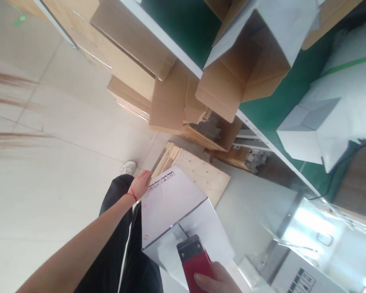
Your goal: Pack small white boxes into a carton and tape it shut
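A white cardboard box with a row of printed handling marks stands in front of my legs. My left hand, a red string at its wrist, is curled at the box's left edge, fingers partly hidden. My right hand is wrapped round a red hand tool with a dark, screwed-on head. That head is over the box's near side, where a thin dark rod or line runs from it toward the box edge; contact is unclear.
A wooden pallet lies beyond the box. Right of it runs a green-topped bench bearing an open white carton and a smaller white box. Brown cardboard sticks out below the bench. Pale floor extends left.
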Motion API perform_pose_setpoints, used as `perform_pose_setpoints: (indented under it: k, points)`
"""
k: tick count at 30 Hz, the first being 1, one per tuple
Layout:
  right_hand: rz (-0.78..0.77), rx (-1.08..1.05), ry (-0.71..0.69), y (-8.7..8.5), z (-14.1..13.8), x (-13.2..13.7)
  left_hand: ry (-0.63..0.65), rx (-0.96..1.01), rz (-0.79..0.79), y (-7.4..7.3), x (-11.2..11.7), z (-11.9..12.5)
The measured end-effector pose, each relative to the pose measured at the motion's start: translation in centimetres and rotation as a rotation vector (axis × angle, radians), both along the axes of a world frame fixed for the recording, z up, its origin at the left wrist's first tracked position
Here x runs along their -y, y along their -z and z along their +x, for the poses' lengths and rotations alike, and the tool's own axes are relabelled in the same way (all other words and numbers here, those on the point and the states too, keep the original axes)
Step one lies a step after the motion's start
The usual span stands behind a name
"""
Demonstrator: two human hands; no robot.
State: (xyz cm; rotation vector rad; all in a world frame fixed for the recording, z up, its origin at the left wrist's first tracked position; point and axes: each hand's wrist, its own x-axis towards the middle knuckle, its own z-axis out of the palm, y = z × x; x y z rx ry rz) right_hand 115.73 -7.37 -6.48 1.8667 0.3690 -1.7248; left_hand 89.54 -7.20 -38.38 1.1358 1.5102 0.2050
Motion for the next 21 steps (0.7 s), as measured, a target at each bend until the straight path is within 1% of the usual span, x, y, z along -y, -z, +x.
perform_pose_setpoints:
  k: [2,4,6,8,9,10,11,13,14,15,16,17,18,19,21]
  points:
    - [-0.003,0.048,0.01,0.1,0.2,0.6,0.029,0.133,0.071,-2.3,1.1,0.5]
    - [0.008,0.054,0.044,0.3,0.4,1.5,0.054,0.306,0.09,-4.0,1.6,1.8]
    - [0.031,0.044,0.091,0.6,0.3,2.1,0.053,0.402,0.041,-5.0,1.0,3.3]
    - [0.068,0.019,0.125,0.7,-0.1,2.1,0.05,0.408,-0.012,-6.1,-0.3,4.4]
    - [0.087,-0.006,0.131,0.7,-0.4,1.9,0.055,0.415,-0.02,-7.1,-1.1,4.7]
    - [0.104,-0.037,0.128,0.6,-0.6,1.4,0.066,0.446,-0.014,-8.4,-1.7,4.8]
    - [0.117,-0.076,0.118,0.5,-0.8,0.9,0.081,0.498,0.0,-10.0,-2.2,4.6]
    - [0.124,-0.152,0.09,0.3,-1.1,-0.3,0.128,0.615,0.055,-13.8,-2.7,3.8]
    - [0.127,-0.178,0.073,0.2,-1.1,-0.8,0.175,0.651,0.107,-15.6,-2.6,3.2]
    - [0.127,-0.199,0.057,0.2,-1.1,-1.2,0.25,0.657,0.188,-17.2,-2.5,2.5]
    - [0.126,-0.217,0.05,0.1,-1.0,-1.5,0.355,0.631,0.291,-18.4,-2.2,1.9]
    - [0.124,-0.233,0.051,0.1,-1.0,-1.7,0.473,0.576,0.403,-19.1,-2.0,1.4]
    - [0.125,-0.245,0.055,0.0,-0.9,-1.9,0.593,0.501,0.512,-19.5,-1.8,1.0]
    - [0.134,-0.258,0.055,-0.1,-0.7,-1.9,0.699,0.417,0.606,-19.5,-1.8,0.8]
    - [0.175,-0.273,0.025,-0.4,-0.2,-1.9,0.83,0.257,0.73,-19.1,-1.8,0.7]
